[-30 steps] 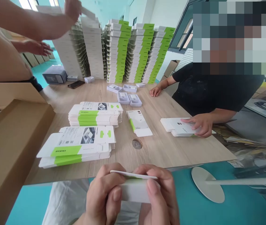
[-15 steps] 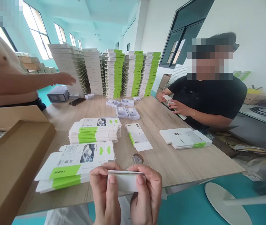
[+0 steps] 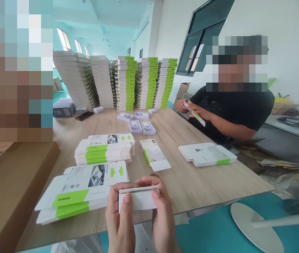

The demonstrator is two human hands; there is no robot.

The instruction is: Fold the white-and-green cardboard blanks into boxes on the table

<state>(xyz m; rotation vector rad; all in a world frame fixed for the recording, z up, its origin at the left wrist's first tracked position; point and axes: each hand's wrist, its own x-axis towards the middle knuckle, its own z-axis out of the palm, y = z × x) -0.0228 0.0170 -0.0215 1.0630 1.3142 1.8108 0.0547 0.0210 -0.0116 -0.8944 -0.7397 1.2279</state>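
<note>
My left hand [image 3: 119, 219] and my right hand [image 3: 157, 214] together pinch a small white carton [image 3: 137, 199] over the near edge of the wooden table [image 3: 191, 182]. Both thumbs press on its near face, the fingers curl behind, and its top flap stands slightly raised. To the left of my hands lies a stack of flat white-and-green cartons [image 3: 82, 188]. A second such stack [image 3: 104, 149] sits beyond it. One flat carton [image 3: 154, 154] lies alone in the middle of the table.
A person in a black shirt [image 3: 233, 112] across the table holds a flat carton, with a small pile [image 3: 207, 154] in front. Tall columns of boxes [image 3: 131, 82] stand at the far end. An open cardboard box [image 3: 10, 189] is at my left. White trays [image 3: 141, 127] lie mid-table.
My hands have lifted the white carton higher over the table's near edge. The person opposite took a flat carton off their pile and now holds it up. The left person's arm has withdrawn.
</note>
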